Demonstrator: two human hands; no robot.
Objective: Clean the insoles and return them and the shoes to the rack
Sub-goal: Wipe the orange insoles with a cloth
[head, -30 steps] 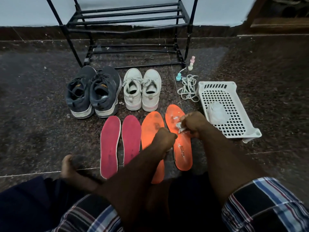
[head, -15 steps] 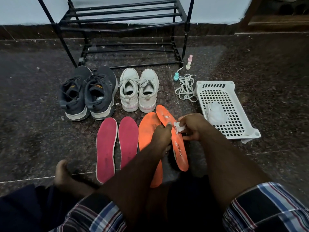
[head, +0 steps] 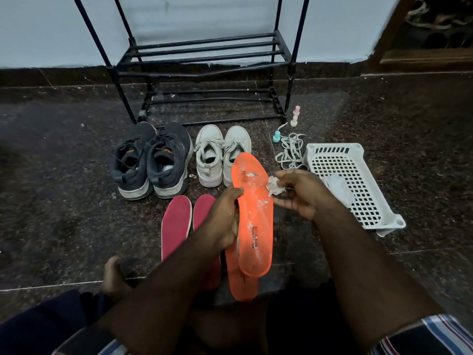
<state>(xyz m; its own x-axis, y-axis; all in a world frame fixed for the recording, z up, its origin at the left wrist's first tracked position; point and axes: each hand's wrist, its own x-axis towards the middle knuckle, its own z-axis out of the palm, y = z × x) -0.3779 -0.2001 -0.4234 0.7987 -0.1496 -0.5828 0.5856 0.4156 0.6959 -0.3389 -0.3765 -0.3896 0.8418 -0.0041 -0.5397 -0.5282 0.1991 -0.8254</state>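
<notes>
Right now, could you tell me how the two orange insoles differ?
The left hand holds the raised orange insole up off the floor; the other orange insole lies flat beneath it. The raised one shows whole, flecked with white bits, while the lying one is mostly hidden. Both share the same orange colour.

Bare forearms, plaid sleeves (head: 432,336), dark navy trousers (head: 38,326), bare foot (head: 112,275)

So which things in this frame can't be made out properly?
Head view only:
- Second orange insole: mostly hidden under the held orange insole and the left hand.
- Right pink insole: largely hidden by the left forearm.
- Crumpled item in the white basket: too blurred to identify.
- Shoe rack: top cut off by the frame edge.
</notes>
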